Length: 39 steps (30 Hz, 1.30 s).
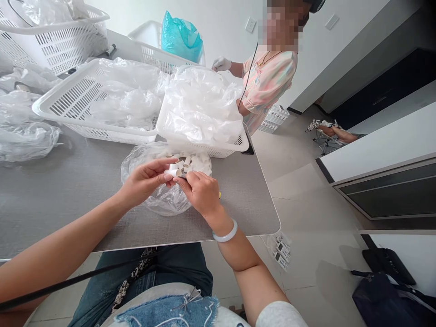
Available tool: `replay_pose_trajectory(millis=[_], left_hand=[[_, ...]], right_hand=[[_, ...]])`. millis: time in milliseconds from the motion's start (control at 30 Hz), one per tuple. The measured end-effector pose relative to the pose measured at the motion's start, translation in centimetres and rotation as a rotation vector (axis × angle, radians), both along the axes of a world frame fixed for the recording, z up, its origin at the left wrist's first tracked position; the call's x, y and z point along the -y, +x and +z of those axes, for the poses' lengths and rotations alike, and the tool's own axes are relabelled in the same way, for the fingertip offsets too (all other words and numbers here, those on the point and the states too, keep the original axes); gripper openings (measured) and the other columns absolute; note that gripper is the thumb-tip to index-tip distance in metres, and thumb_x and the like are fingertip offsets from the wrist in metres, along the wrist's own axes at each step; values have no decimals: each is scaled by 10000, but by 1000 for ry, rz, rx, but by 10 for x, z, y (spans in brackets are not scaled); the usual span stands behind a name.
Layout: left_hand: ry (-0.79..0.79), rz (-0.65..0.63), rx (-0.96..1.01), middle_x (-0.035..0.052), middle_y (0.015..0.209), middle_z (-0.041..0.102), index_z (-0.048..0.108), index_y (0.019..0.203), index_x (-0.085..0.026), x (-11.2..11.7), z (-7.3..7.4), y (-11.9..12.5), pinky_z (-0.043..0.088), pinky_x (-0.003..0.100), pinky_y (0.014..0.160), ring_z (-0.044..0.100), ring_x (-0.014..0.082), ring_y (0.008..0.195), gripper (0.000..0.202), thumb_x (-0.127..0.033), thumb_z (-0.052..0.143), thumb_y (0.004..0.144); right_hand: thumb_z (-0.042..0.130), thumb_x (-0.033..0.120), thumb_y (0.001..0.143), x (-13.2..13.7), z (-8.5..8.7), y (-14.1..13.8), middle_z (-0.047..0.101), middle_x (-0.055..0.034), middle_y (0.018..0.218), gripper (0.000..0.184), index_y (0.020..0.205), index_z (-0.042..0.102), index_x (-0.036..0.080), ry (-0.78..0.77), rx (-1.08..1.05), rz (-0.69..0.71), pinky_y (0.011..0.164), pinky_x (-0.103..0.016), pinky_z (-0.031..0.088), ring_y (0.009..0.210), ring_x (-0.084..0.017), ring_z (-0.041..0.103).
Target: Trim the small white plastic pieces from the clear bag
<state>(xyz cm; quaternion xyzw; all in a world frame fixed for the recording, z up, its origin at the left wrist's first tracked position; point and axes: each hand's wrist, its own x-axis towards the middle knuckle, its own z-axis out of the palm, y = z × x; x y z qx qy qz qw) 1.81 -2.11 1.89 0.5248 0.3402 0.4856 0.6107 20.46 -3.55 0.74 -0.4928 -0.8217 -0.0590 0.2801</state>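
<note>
Nearest, the left hand (pixel 146 181) and right hand (pixel 200 193) pinch a small white tube (pixel 174 172) between their fingertips, over a clear plastic bag (pixel 166 202) of white tubes (pixel 194 161) near the front edge of the worktop (pixel 68 195). Behind, from left to right, white baskets (pixel 44 106) hold plastic film (pixel 200 106).
</note>
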Motion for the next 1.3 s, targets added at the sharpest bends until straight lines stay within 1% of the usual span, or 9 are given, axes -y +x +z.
replay_pose_trajectory(millis=[233, 467, 600, 733, 833, 967, 1067, 1167, 1300], left_hand=[[31, 2, -26, 9, 665, 673, 811, 1077, -233, 0, -1, -1, 557, 249, 602, 629, 135, 603, 419, -435, 892, 719], [73, 46, 12, 1, 600, 669, 813, 1004, -224, 0, -1, 1, 545, 249, 540, 601, 129, 533, 382, -415, 912, 689], [16, 66, 61, 40, 744, 755, 815, 902, -216, 1, 2, 3, 561, 251, 537, 610, 121, 541, 366, -414, 946, 623], [-41, 66, 138, 62, 848, 781, 813, 832, -221, 2, 7, 3, 576, 245, 556, 630, 120, 572, 310, -461, 916, 664], [-53, 80, 151, 41, 846, 770, 818, 905, -242, 2, 8, 2, 572, 227, 580, 646, 120, 612, 301, -426, 911, 685], [-77, 48, 105, 71, 946, 778, 827, 954, -227, 1, 6, 0, 589, 258, 644, 679, 153, 696, 297, -402, 887, 722], [-70, 30, 97, 91, 994, 784, 830, 903, -213, 0, 3, -1, 598, 287, 694, 701, 183, 756, 237, -389, 867, 749], [-69, 5, 104, 103, 995, 786, 829, 869, -208, 0, 1, -1, 599, 304, 712, 705, 202, 781, 242, -384, 893, 716], [-82, -42, 105, 74, 979, 784, 836, 892, -229, 0, 2, -2, 562, 256, 632, 652, 139, 676, 263, -360, 921, 681]], right_hand=[[397, 624, 1006, 0, 2, 0, 515, 10, 554, 577, 654, 555, 195, -47, 30, -46, 509, -234, 282, 549, -106, 540], [296, 581, 1052, 0, -2, 0, 515, 9, 545, 614, 643, 546, 197, 11, -4, -21, 507, -236, 273, 539, -98, 512], [308, 650, 1019, -1, -4, 1, 517, 6, 551, 628, 664, 556, 195, -9, -8, -34, 506, -236, 279, 541, -104, 501], [332, 662, 1009, -1, -3, 0, 525, 5, 549, 623, 661, 553, 194, -22, 14, -31, 500, -239, 269, 539, -106, 501], [317, 582, 1050, -1, -3, -3, 551, -3, 560, 596, 670, 562, 194, -27, 36, -3, 508, -241, 272, 547, -107, 517], [323, 478, 1080, 0, -3, -5, 572, -5, 579, 537, 700, 579, 198, -58, 62, 11, 525, -242, 293, 564, -115, 538], [390, 486, 1064, 0, -2, -5, 575, -1, 598, 491, 707, 569, 200, -81, 74, -30, 528, -238, 295, 576, -114, 547], [432, 530, 1040, 0, -1, -4, 559, 7, 589, 489, 704, 558, 198, -85, 72, -60, 517, -236, 277, 570, -109, 546], [397, 533, 1051, 0, -1, -3, 553, 8, 571, 518, 695, 565, 195, -45, 55, -29, 522, -240, 263, 572, -106, 552]])
